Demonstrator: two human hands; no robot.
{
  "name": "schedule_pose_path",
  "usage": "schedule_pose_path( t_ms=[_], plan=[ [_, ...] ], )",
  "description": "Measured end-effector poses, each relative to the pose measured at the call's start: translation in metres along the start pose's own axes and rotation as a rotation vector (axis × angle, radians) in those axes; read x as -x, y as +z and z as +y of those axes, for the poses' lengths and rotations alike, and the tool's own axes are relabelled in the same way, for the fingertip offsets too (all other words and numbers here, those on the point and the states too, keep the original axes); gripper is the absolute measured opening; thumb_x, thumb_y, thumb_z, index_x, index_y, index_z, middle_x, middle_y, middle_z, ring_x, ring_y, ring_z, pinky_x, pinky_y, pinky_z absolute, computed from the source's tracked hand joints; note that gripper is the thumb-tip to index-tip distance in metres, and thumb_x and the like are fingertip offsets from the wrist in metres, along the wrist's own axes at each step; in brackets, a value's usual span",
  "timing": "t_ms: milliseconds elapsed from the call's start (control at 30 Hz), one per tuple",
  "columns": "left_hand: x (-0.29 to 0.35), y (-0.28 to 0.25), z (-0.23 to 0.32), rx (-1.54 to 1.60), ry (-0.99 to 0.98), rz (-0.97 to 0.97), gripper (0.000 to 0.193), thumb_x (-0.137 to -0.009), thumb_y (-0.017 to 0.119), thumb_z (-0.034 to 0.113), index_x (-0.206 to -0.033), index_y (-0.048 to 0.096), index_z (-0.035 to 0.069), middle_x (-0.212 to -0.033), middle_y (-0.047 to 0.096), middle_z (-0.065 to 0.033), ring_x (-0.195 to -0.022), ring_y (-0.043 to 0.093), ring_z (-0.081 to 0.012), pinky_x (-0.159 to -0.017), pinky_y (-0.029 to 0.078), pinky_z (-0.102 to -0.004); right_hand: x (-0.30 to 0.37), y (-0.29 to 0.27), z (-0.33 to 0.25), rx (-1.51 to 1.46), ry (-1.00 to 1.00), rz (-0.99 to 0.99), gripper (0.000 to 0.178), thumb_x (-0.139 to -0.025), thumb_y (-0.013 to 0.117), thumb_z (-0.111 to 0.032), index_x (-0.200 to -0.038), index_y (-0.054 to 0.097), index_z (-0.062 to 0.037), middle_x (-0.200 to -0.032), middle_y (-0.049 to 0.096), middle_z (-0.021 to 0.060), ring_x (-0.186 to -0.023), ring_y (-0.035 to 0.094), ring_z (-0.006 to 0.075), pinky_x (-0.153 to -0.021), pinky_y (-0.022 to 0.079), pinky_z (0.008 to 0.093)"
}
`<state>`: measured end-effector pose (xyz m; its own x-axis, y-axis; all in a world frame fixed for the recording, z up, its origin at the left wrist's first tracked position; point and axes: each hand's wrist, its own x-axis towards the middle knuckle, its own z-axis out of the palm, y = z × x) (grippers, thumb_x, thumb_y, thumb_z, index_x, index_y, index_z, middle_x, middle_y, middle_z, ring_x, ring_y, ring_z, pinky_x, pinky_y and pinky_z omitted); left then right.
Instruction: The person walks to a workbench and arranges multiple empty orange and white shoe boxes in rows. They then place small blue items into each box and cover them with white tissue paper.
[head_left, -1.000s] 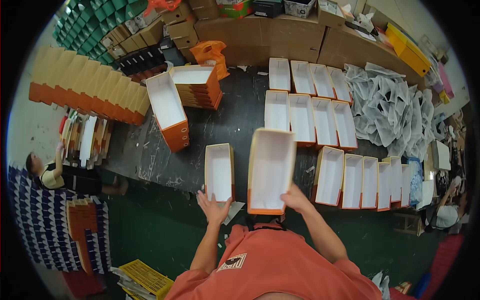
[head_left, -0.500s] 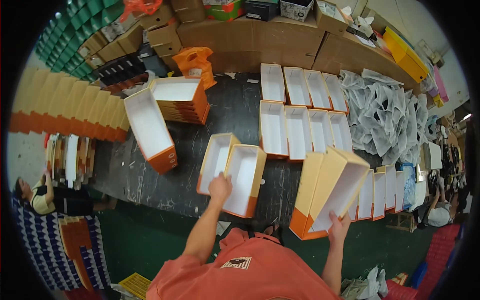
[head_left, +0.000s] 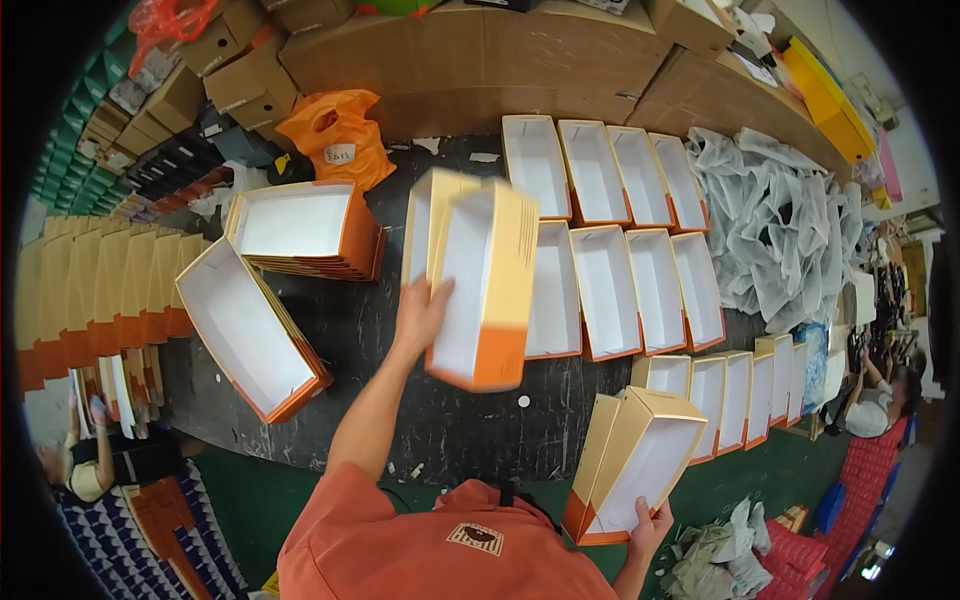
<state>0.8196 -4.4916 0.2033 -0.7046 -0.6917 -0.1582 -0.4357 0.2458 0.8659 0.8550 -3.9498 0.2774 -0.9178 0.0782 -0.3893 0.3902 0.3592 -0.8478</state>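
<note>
My left hand (head_left: pixel 422 312) grips the near walls of two open shoebox bases side by side, the nearer one a white-lined shoebox base (head_left: pixel 462 285) in cream and orange. They look tilted and slightly blurred above the table, partly covering one box of the rows behind. At the lower right my right hand (head_left: pixel 648 525) holds another pair of shoebox bases (head_left: pixel 655 455) by the wall of the outer one, thumb inside, over the table's front edge. Two rows of open shoebox bases (head_left: pixel 594 180) stand at the back right of the black table (head_left: pixel 420 425).
Nested stacks of shoebox bases (head_left: pixel 295 222) stand left, one slanted stack (head_left: pixel 250 330) nearer me. Behind lies an orange plastic bag (head_left: pixel 335 135). Crumpled whitish sheets (head_left: pixel 770 230) heap at the right, with more shoebox bases (head_left: pixel 735 395) before them. A co-worker (head_left: pixel 870 400) is far right.
My left hand has taken the two boxes off the table front and moved them away from me, up toward the back rows. My right hand's pair has come lower, nearer my body.
</note>
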Motion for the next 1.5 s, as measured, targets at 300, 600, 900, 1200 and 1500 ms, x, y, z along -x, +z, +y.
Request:
schedule_pose_path(
  t_ms=[300,600,900,1200,1500],
  plan=[
    [-0.244,-0.004,-0.028,-0.269,-0.120,0.079,0.045,-0.091,0.063,0.031,-0.122,0.063,-0.001,-0.112,0.069,-0.0257,-0.104,0.067,-0.0409,-0.089,0.053,-0.0462,0.020,0.025,-0.050,0.039,0.033,0.081,0.034,-0.086,0.064,0.005,-0.119,0.062,0.0089,-0.106,0.068,0.0087,-0.095,0.061,0.0155,-0.088,0.048,0.0300],
    [-0.237,0.039,-0.030,-0.687,-0.237,0.119,0.038,-0.094,0.060,0.030,-0.114,0.063,-0.002,-0.109,0.069,-0.0238,-0.105,0.066,-0.0430,-0.091,0.052,-0.0502,0.018,0.053,-0.048,0.089,0.012,0.169,0.031,-0.080,0.063,0.011,-0.110,0.066,0.0063,-0.103,0.063,0.0050,-0.092,0.060,0.0161,-0.082,0.048,0.0296],
    [-0.217,0.049,-0.014,-0.394,0.014,0.394,0.055,-0.094,0.063,0.036,-0.131,0.054,-0.003,-0.133,0.056,-0.0259,-0.122,0.055,-0.0421,-0.104,0.043,-0.0482,-0.014,0.096,-0.056,0.589,-0.379,0.105,0.016,-0.085,0.064,0.006,-0.100,0.067,0.0027,-0.083,0.062,0.0105,-0.073,0.058,0.0145,-0.062,0.045,0.0308],
    [0.211,0.047,0.044,0.825,-0.141,-0.203,0.094,-0.090,0.070,0.015,-0.157,0.006,0.007,-0.158,0.023,-0.0189,-0.140,0.036,-0.0339,-0.114,0.034,-0.0462,-0.040,0.174,-0.052,0.083,-0.388,-0.163,0.028,-0.095,0.062,-0.002,-0.121,0.055,0.0040,-0.101,0.068,0.0129,-0.088,0.064,0.0140,-0.076,0.053,0.0302],
    [0.285,-0.013,-0.143,-0.073,-0.396,0.380,0.057,-0.089,0.067,0.018,-0.141,0.049,0.003,-0.126,0.061,-0.0248,-0.103,0.066,-0.0394,-0.091,0.052,-0.0434,-0.030,0.271,-0.041,0.196,-0.420,-0.659,0.018,-0.095,0.060,-0.015,-0.102,0.056,0.0007,-0.093,0.069,0.0216,-0.087,0.067,0.0319,-0.080,0.052,0.0445]
  ],
)
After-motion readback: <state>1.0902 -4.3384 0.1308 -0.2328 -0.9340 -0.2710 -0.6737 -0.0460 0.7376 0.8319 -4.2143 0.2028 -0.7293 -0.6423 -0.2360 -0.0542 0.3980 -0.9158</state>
